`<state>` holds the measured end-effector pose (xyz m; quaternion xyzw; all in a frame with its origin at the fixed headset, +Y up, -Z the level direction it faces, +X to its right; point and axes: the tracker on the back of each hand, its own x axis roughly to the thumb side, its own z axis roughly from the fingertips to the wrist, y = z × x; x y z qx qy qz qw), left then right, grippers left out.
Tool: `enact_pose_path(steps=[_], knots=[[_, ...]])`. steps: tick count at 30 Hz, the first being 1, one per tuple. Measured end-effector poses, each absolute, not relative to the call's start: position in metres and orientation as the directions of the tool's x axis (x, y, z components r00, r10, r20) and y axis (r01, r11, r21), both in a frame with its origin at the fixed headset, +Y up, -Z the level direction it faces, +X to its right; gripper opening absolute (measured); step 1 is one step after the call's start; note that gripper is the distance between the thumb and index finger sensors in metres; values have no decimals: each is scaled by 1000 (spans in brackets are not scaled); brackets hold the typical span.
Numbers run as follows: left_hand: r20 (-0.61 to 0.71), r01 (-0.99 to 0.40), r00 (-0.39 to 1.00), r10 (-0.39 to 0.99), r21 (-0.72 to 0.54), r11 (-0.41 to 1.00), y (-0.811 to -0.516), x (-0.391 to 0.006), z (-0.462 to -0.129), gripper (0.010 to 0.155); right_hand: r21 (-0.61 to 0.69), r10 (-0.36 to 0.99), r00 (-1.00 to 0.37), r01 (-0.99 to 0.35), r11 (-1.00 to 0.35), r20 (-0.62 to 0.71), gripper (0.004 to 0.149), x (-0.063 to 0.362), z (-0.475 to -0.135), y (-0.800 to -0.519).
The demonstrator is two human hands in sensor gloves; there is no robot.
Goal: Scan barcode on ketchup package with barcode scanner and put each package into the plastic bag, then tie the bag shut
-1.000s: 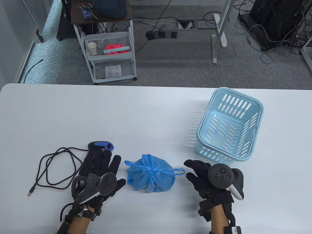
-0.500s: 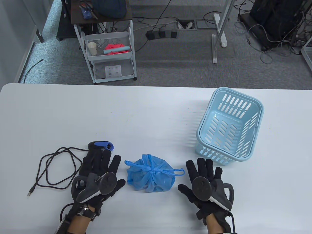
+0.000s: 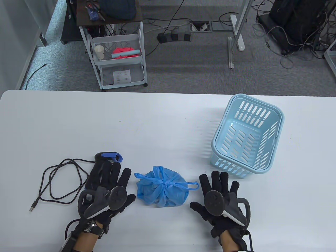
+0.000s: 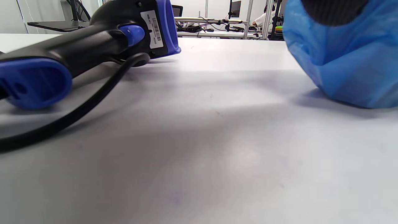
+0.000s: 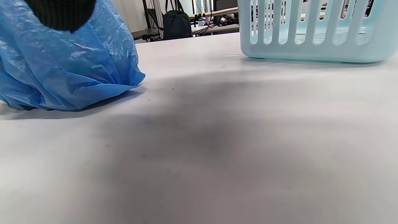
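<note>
A blue plastic bag [image 3: 164,190], knotted at the top, sits on the white table [image 3: 157,123] between both hands. It also shows at the right of the left wrist view [image 4: 345,56] and the left of the right wrist view [image 5: 62,68]. My left hand [image 3: 110,181] lies flat, fingers spread, just left of the bag and over the handle of the black and blue barcode scanner [image 3: 109,157] [image 4: 93,40]. My right hand [image 3: 218,187] lies flat with spread fingers right of the bag. Neither hand holds anything. No ketchup package shows.
An empty light-blue basket [image 3: 246,136] [image 5: 317,31] stands at the right, just beyond my right hand. The scanner's black cable [image 3: 57,181] loops on the table to the left. A cart [image 3: 118,52] stands on the floor past the far edge.
My right hand turned palm down and settled flat on the table right of the bag. The left hand and the bag stayed where they were.
</note>
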<state>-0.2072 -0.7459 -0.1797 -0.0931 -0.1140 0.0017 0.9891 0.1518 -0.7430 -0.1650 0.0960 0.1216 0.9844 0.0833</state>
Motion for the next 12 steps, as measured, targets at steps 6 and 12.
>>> enact_pose_path(steps=[6, 12], knots=[[220, 19, 975, 22, -183, 983, -746, -207, -180, 91, 251, 193, -968, -149, -956, 159, 94, 154, -165, -743], [218, 21, 976, 20, -183, 983, -746, -207, -180, 91, 256, 193, -969, -150, -955, 153, 93, 156, -166, -743]])
